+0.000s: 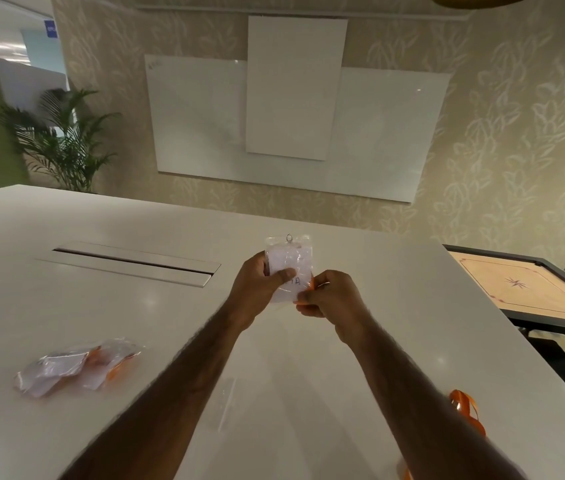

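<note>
The work looks partway through. Nearer than the cable hatch (128,263) and to its left, a loose pile of badge holders (76,367) with orange straps lies on the white table (66,306), and these are probably the finished ones. Nearer than the hatch and to its right lies what seems to be one empty clear sleeve (227,400), too faint to be sure of. Just right of the hatch, held above the table, is the badge holder (286,265) in hand. The left hand (257,289) grips its left edge, fingers curled behind and thumb pressed across the front. It is an upright clear plastic pouch with a white card inside that bears a few handwritten marks. A small metal ring (289,238) at its top has nothing hanging from it. The right hand (333,301) pinches the lower right corner, where a bit of orange shows that I cannot identify. Far right of the hatch and much nearer lies an orange lanyard (464,408), so clipping a strap on likely remains.
</note>
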{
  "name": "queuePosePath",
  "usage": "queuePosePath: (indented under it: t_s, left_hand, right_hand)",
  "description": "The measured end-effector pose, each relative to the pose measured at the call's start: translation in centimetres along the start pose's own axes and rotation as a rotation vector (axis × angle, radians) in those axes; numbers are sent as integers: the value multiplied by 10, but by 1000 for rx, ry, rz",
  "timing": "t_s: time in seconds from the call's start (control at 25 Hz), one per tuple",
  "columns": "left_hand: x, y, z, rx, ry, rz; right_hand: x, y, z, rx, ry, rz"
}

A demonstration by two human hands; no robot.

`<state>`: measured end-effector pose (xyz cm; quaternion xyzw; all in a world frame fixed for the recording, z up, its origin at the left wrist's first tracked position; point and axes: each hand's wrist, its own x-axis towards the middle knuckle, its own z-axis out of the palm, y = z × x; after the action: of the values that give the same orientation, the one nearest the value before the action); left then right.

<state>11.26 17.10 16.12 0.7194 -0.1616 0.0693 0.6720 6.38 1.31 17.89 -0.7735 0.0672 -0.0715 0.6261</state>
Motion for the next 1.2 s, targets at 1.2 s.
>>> queuePosePath:
  t_s: [1.2]
  left_hand:
    - [-6,7,5,112,-146,29]
  right_hand:
    - [11,-49,-19,-626,-12,-567]
